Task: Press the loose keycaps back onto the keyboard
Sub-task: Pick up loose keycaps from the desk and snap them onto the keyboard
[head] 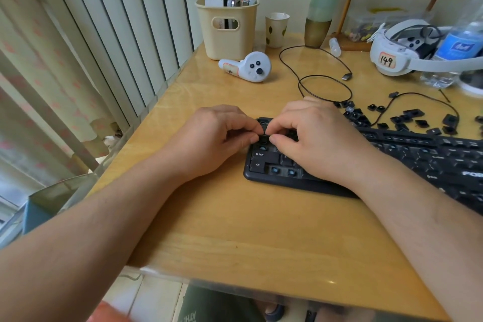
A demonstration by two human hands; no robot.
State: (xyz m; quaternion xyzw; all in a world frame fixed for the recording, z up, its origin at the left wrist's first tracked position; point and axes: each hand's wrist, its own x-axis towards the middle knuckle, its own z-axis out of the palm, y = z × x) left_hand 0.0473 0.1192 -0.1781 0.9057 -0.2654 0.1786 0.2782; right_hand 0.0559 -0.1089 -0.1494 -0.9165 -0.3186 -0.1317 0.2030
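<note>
Pinching at one small black keycap (264, 133) are both hands, held close together over the left end of the black keyboard (392, 159). The left hand (217, 138) has its fingers curled, and its grip is pressed on the keycap from the left. The right hand (313, 136) is curled too, and its fingertips (274, 138) are set against the same keycap from the right. The keycap is mostly hidden by the fingers, so it cannot be told if it is seated yet.

The keyboard is laid on the yellow wooden surface (235, 230), tilted so it runs off to the right. Near the hands, the Shift key (264, 155) and the Ctrl key (257, 165) are in place. Just beside them, some open slots (282, 171) with no caps can be seen.

A pile of loose keycaps (407, 117) is spread on the surface behind the keyboard, to the right of the hands. A thin black cable (324, 81) is looped near them.

Farther back, a white game controller (248, 66) is laid on its side. Behind it a cream basket (227, 26) is stood, with boxes in it. A paper cup (276, 29) is next to the basket. A white headset (402, 49) with a tag reading 149 is set at the far right.
</note>
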